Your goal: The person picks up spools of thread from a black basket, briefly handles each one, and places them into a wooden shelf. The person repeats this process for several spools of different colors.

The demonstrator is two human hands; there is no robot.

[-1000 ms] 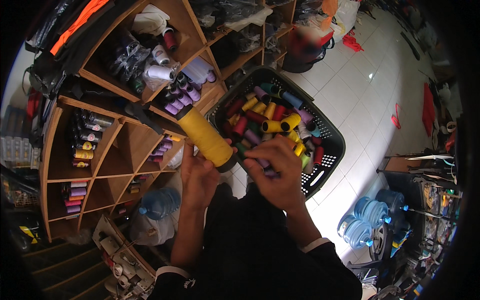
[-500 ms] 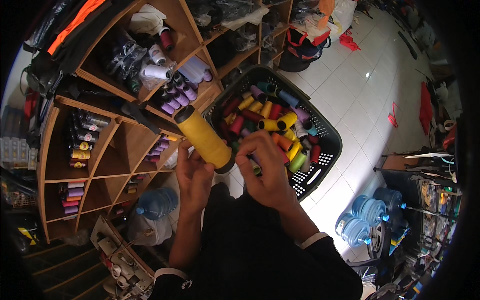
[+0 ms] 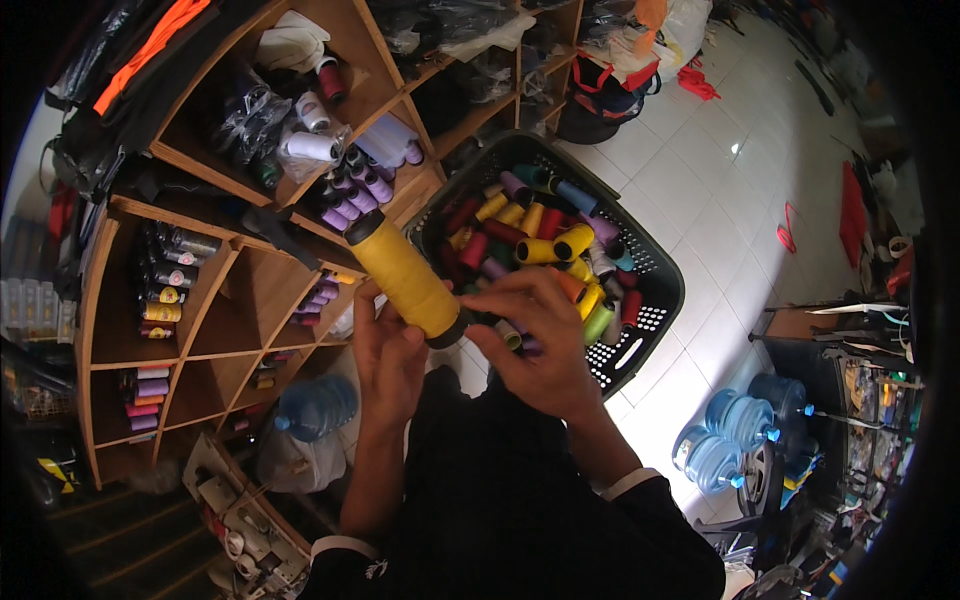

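Observation:
A large thread spool (image 3: 403, 275), wound with yellow thread and black at both ends, is tilted in front of me. My left hand (image 3: 388, 360) is wrapped round it from below, thumb against its lower part. My right hand (image 3: 540, 345) is at the spool's lower black end, with thumb and index finger apart and their tips beside or touching that end. Whether a thread runs between them is too fine to tell. Beyond the hands, a dark green plastic basket (image 3: 655, 265) holds several spools in yellow, red, purple, green and blue, partly hidden by my right hand.
A wooden shelf unit (image 3: 225, 355) on the left holds more spools, among them purple spools (image 3: 355, 190) and bagged white ones. Blue water jugs (image 3: 740, 420) stand at the right on the tiled floor (image 3: 690, 180). Another jug (image 3: 318, 408) is by the shelf. A black bag (image 3: 610, 95) lies past the basket.
My right hand's fingers have spread from a closer curl and reached nearer the spool's lower end. The left hand and the spool have shifted very slightly.

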